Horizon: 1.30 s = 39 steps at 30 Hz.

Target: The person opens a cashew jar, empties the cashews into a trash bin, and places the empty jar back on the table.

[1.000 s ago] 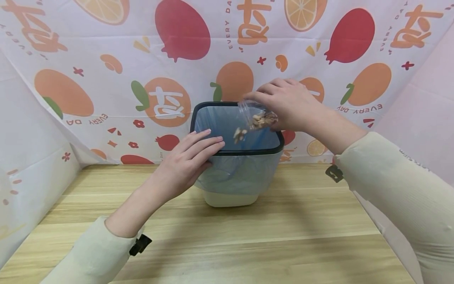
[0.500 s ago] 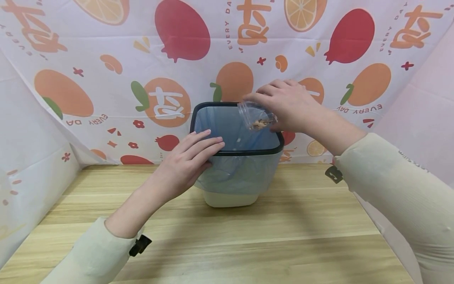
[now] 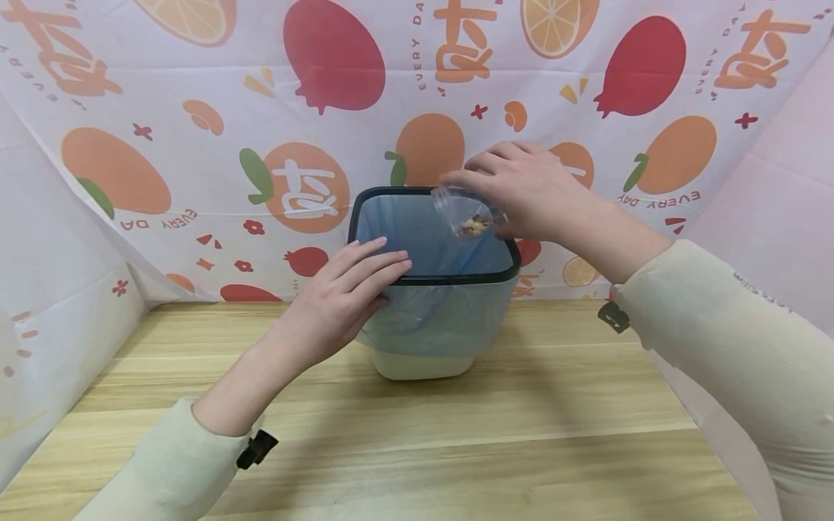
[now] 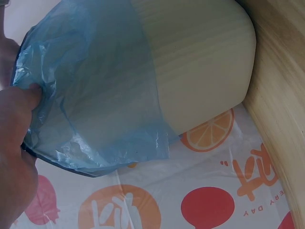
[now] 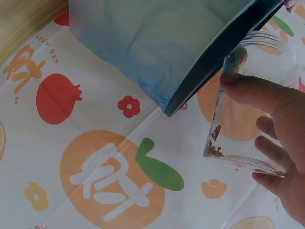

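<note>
In the head view a trash can [image 3: 423,367] with a black rim [image 3: 456,278] stands upright, lined with a translucent blue bag [image 3: 443,318]. My left hand [image 3: 332,297] grips its front left rim, fingers over the edge. The left wrist view shows the thumb [image 4: 33,95] pressing the bag [image 4: 95,90] from outside. Above the opening, my right hand [image 3: 528,188] holds a clear plastic jar [image 3: 456,206], tilted with its mouth toward the left. A few tan, nut-like pieces [image 3: 476,226] lie inside. Brown crumbs [image 5: 215,149] cling near the jar's base in the right wrist view.
The trash can stands on a wood-grain table [image 3: 423,456]. Behind it hangs a white cloth [image 3: 221,159] printed with fruit, close to the can's back. A black clip [image 3: 257,449] sits at the left sleeve and another clip [image 3: 614,316] at the right sleeve.
Nut-like pieces fell from the jar into the trash can, leaving only a few inside. The jar has shifted slightly left. My left hand stays on the rim.
</note>
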Motion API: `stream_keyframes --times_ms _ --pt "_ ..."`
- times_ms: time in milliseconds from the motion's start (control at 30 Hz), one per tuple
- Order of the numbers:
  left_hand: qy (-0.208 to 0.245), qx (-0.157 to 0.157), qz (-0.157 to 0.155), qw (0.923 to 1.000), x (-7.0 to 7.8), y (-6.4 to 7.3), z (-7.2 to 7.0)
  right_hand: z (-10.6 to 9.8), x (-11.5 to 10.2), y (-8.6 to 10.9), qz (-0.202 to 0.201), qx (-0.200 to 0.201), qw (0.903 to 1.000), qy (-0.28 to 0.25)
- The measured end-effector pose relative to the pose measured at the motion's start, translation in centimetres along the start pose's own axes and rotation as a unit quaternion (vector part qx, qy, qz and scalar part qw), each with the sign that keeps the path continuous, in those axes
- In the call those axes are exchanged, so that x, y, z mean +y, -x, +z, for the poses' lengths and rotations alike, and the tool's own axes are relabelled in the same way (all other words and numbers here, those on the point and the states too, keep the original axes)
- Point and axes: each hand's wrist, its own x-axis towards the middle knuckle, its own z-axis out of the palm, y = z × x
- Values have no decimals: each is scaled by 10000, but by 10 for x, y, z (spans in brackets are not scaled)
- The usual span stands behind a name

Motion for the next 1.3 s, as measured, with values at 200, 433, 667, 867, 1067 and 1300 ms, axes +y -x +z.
stream_keyframes --times_ms 200,433,667,867,1067,1300 --pt "-11 -19 16 10000 0 0 0 -2 0 -2 -103 27 9999 50" --pt "2 10 54 10000 0 -1 1 -7 -2 -4 -94 -27 9998 162" --pt "-15 -75 -18 10000 0 0 0 -8 -3 -5 -98 -34 9998 166" --pt "-24 -64 -6 10000 0 1 0 -8 -2 -4 -87 1 9998 156" --pt "-15 -54 -22 10000 1 1 1 -9 -2 -2 -100 -21 9998 161" --pt "-46 23 6 10000 2 0 0 -9 -2 -1 -128 6 9997 231"
